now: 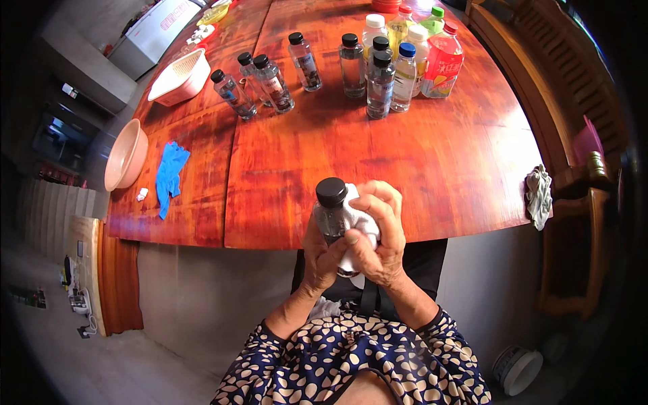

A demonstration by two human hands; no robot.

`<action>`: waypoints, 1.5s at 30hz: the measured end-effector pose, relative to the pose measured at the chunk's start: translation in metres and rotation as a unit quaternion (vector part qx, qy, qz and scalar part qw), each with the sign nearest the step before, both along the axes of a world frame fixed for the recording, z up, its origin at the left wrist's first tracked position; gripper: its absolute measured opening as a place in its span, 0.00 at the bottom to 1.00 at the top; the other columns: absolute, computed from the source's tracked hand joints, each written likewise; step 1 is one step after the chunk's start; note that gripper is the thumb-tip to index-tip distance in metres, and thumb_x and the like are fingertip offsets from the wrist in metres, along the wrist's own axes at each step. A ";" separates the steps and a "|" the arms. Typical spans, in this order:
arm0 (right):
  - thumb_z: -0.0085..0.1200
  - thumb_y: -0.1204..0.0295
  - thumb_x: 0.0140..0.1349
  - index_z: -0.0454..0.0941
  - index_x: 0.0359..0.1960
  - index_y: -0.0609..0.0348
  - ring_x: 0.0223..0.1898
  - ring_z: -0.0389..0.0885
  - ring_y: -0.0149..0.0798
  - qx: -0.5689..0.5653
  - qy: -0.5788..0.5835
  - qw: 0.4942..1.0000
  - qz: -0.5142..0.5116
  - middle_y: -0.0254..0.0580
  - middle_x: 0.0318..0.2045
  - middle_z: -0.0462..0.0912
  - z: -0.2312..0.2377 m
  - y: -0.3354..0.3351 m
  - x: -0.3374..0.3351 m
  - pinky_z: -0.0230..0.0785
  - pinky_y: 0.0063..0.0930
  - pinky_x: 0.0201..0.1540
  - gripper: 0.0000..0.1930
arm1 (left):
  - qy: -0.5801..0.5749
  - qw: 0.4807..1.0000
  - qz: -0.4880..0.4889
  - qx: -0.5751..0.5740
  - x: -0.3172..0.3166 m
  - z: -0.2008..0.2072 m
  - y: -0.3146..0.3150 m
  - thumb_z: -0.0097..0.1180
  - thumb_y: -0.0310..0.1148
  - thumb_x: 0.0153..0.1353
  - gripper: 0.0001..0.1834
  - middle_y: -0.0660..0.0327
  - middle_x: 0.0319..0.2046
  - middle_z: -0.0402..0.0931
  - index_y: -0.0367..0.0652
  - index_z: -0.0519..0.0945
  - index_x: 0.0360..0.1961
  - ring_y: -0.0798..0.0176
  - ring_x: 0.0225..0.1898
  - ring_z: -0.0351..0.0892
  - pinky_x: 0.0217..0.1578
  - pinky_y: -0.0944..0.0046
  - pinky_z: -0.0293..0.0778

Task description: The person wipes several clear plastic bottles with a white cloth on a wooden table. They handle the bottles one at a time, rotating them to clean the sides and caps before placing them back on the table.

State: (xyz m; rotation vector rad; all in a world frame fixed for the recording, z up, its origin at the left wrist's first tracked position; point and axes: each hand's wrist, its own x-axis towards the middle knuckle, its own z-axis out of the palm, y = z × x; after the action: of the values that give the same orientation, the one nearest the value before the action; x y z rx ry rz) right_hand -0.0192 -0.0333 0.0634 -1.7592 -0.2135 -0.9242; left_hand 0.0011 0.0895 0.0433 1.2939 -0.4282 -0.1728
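A clear plastic bottle (329, 219) with a black cap is held nearly upright in front of me, at the table's near edge. My left hand (318, 253) wraps round the bottle's lower left side. A white cloth (362, 226) lies against the bottle's right side, and my right hand (386, 233) grips it and presses it there, thumb in front and fingers curled over the top. The bottle's bottom shows only in part below my hands.
Several black-capped bottles (273, 86) stand across the table (283, 158), with a red-labelled drink bottle (442, 64) at the back right. At left are a pink basin (127, 156), a blue glove (170, 174) and a pale basket (181, 77). A grey rag (538, 196) hangs over the right edge.
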 end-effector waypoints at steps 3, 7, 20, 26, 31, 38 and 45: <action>0.53 0.71 0.63 0.72 0.42 0.65 0.45 0.73 0.39 0.196 0.024 0.967 0.160 0.49 0.44 0.73 0.000 -0.002 0.004 0.66 0.31 0.48 0.11 | 0.024 0.999 0.023 -0.040 -0.009 0.004 -0.005 0.64 0.52 0.53 0.38 0.65 0.45 0.70 0.37 0.64 0.56 0.71 0.45 0.69 0.46 0.68 0.68; 0.50 0.65 0.66 0.74 0.40 0.65 0.33 0.73 0.24 0.269 0.143 0.935 0.181 0.35 0.31 0.79 0.005 -0.012 0.009 0.67 0.18 0.36 0.13 | 0.024 0.999 0.031 -0.015 -0.014 -0.004 -0.003 0.65 0.56 0.51 0.43 0.65 0.46 0.69 0.38 0.63 0.57 0.72 0.46 0.69 0.46 0.70 0.68; 0.61 0.76 0.37 0.77 0.36 0.62 0.39 0.69 0.48 -0.127 -0.110 0.985 0.029 0.44 0.39 0.76 0.011 -0.001 -0.003 0.65 0.39 0.43 0.19 | 0.064 0.997 0.024 0.024 -0.004 -0.015 0.004 0.56 0.56 0.57 0.37 0.60 0.46 0.70 0.38 0.64 0.56 0.66 0.47 0.71 0.48 0.63 0.68; 0.53 0.75 0.62 0.73 0.37 0.65 0.37 0.75 0.36 0.145 0.027 0.983 0.108 0.44 0.35 0.76 0.006 -0.007 -0.001 0.68 0.26 0.40 0.06 | 0.046 0.999 0.016 -0.014 -0.008 -0.001 -0.002 0.61 0.63 0.50 0.43 0.63 0.46 0.71 0.38 0.66 0.56 0.69 0.48 0.69 0.49 0.65 0.66; 0.50 0.69 0.66 0.75 0.38 0.66 0.34 0.72 0.23 0.257 0.164 0.918 0.253 0.35 0.33 0.77 0.006 -0.029 0.010 0.66 0.19 0.36 0.10 | 0.054 0.997 -0.045 -0.019 -0.009 -0.005 0.002 0.63 0.63 0.48 0.46 0.61 0.44 0.72 0.37 0.64 0.57 0.68 0.45 0.73 0.46 0.66 0.70; 0.51 0.69 0.64 0.76 0.39 0.66 0.37 0.76 0.26 0.289 0.193 0.884 0.312 0.38 0.35 0.79 0.008 -0.038 0.014 0.68 0.21 0.41 0.11 | 0.121 0.979 -0.151 -0.060 -0.003 -0.005 0.000 0.62 0.65 0.46 0.50 0.61 0.45 0.71 0.36 0.62 0.59 0.68 0.45 0.73 0.45 0.66 0.72; 0.54 0.77 0.59 0.73 0.36 0.67 0.38 0.73 0.32 0.232 0.024 0.955 0.186 0.46 0.37 0.76 -0.007 -0.021 -0.001 0.66 0.25 0.41 0.07 | 0.092 0.988 -0.122 -0.038 -0.004 -0.011 0.000 0.60 0.65 0.48 0.49 0.64 0.48 0.69 0.35 0.64 0.58 0.70 0.50 0.68 0.51 0.66 0.66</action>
State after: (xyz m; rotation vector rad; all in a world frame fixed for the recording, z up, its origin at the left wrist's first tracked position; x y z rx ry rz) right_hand -0.0201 -0.0548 0.0565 -1.2482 -0.2613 -0.5959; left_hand -0.0031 0.0899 0.0324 1.1377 -0.4289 -0.4741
